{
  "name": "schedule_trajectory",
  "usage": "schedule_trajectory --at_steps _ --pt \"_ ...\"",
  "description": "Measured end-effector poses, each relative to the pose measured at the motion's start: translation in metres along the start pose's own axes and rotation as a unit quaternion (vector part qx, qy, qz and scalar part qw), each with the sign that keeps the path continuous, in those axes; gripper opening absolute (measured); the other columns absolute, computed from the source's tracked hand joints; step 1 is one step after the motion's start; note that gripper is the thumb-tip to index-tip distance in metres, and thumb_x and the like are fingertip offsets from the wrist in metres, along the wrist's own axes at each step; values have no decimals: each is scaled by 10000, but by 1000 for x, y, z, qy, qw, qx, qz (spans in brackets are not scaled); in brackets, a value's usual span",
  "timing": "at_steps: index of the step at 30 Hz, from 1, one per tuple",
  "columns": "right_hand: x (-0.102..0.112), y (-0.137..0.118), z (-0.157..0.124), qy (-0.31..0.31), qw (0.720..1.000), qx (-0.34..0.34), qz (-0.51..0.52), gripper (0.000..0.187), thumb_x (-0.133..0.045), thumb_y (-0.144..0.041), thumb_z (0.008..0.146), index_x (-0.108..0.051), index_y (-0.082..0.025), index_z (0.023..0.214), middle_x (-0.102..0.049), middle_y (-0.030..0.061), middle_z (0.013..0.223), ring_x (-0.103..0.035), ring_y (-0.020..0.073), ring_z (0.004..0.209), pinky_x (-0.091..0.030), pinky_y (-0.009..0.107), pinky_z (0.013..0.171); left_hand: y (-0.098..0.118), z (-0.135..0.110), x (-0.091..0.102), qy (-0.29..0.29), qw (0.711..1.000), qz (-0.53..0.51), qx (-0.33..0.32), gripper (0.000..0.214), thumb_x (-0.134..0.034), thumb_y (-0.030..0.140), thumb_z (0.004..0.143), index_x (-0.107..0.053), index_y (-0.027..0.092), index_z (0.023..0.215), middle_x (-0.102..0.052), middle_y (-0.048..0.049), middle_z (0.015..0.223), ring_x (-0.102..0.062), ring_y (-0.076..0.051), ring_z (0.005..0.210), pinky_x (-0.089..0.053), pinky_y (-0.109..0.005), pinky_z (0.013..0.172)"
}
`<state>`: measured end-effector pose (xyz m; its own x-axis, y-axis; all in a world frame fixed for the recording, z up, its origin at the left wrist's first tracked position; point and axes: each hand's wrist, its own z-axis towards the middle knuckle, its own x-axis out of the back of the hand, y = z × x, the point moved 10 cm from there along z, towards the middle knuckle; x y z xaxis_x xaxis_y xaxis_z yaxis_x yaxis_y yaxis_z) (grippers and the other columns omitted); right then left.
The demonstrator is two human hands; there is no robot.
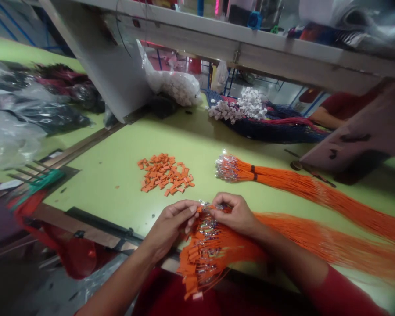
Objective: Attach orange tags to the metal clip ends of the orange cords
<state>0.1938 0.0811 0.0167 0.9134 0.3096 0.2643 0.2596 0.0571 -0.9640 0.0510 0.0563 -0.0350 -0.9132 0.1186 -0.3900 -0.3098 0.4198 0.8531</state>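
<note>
My left hand (171, 221) is closed in a pinch on a small orange plastic sleeve (199, 209). Facing it, my right hand (236, 215) has thumb and forefinger pressed together at the metal-ended tip of an orange wire; the fingers partly cover that tip. Below both hands lies a loose bunch of orange wires (242, 248), spreading right across the table. Many of its metal ends show near the table's front edge, and several orange sleeves (192, 259) sit on wire ends there. A pile of loose orange sleeves (164, 173) lies beyond my left hand.
A tied bundle of orange wires (276, 175) with shiny metal ends lies behind my right hand. Farther back are dark wires with white connectors (246, 105) and a plastic bag (177, 85). A shelf (197, 28) spans overhead. Another person's arm (327, 117) shows at right.
</note>
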Motion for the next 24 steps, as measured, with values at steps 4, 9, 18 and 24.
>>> schedule_trajectory --at_steps 4,9,18,24 --pt "-3 2 0 -7 1000 6 -23 20 -632 -190 714 -628 -171 718 -596 -29 670 -509 112 622 -426 237 632 2 -3 4 17 999 36 -6 303 -768 421 770 -739 158 918 -566 40 558 -440 -54 438 -358 -185 463" --pt "-4 -4 -1 -8 997 34 -66 18 -614 -171 701 -631 -168 706 -584 -27 651 -493 108 601 -397 218 584 15 -8 6 54 991 112 -54 318 -752 458 777 -735 163 895 -579 38 553 -489 -71 464 -396 -194 499" --pt "-4 -1 -1 -6 999 18 -51 13 -627 -180 698 -628 -171 706 -581 -28 643 -489 109 592 -397 221 575 17 -8 7 58 985 139 -83 303 -726 454 796 -734 173 910 -560 42 542 -493 -89 473 -409 -205 490" --pt "-1 1 0 -3 1000 -14 9 147 -674 -292 756 -616 -168 704 -593 -19 662 -499 110 602 -420 243 613 11 -7 2 35 991 114 -58 276 -719 427 806 -741 167 896 -572 35 570 -470 -69 462 -396 -200 492"
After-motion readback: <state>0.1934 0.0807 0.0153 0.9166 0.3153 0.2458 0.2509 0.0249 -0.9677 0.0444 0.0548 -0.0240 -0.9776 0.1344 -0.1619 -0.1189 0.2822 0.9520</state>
